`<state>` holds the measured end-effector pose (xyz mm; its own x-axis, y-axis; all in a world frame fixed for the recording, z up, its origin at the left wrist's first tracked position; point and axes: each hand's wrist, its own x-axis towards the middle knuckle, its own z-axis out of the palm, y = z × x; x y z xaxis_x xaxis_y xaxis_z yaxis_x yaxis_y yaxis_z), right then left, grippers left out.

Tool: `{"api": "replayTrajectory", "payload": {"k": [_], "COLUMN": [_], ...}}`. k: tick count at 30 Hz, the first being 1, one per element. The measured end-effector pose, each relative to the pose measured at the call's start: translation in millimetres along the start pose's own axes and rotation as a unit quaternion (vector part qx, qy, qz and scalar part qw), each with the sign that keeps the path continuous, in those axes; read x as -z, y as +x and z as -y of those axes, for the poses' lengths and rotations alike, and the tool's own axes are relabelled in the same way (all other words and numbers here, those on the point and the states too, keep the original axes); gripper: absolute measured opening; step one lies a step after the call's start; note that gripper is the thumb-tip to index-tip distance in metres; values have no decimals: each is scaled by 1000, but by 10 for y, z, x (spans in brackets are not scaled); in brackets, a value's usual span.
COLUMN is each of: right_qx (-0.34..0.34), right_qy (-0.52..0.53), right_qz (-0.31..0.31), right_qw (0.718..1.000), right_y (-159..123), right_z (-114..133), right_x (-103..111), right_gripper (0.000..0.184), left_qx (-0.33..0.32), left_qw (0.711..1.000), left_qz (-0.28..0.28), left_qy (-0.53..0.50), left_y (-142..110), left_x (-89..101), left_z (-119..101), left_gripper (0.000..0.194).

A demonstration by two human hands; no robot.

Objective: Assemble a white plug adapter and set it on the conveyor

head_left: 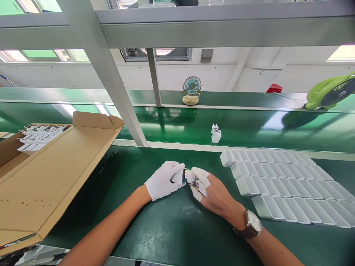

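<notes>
My left hand (pixel 165 181), in a white glove, is closed around a white plastic casing (pixel 178 178) above the green table. From the casing's right end a small circuit board (pixel 189 176) with a yellow-wrapped part sticks out, partly inside it. My right hand (pixel 219 194), with white finger covers and a wristwatch, pinches the board's outer end, where a small white piece (pixel 201 187) also shows. The fingers hide part of the board. To the right of my right hand lie several rows of open white casings (pixel 246 185).
At left, an open cardboard box (pixel 55 173) holds several white units (pixel 41 138) with prongs. Beyond a metal rail, a white unit (pixel 216 136) sits on the green belt (pixel 172 125). A slanted metal post (pixel 111 81) rises ahead. Small fan (pixel 192 88) and green fan (pixel 327 90) stand behind.
</notes>
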<state>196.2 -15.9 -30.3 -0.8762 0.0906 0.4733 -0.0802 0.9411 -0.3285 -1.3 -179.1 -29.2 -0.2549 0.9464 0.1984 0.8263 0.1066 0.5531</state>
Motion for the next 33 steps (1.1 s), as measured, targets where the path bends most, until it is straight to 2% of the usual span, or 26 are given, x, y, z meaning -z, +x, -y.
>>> {"api": "replayTrajectory", "payload": {"k": [13, 26, 33], "right_qx": [13, 25, 36], "right_qy": [12, -5, -9], "right_qz": [-7, -31, -43], "right_qw": [1000, 999, 998], "right_y": [2, -20, -46], "right_z": [-2, -35, -57], "right_x": [13, -45, -75], "right_gripper": [53, 68, 77], "left_qx": [-22, -25, -24], "left_qw": [999, 999, 999], "left_qz": [-19, -18, -21], "left_qy": [18, 22, 25], "left_y": [18, 23, 47], "left_x": [28, 21, 65], "left_z": [-67, -64, -138], "left_gripper": [52, 56, 48]}}
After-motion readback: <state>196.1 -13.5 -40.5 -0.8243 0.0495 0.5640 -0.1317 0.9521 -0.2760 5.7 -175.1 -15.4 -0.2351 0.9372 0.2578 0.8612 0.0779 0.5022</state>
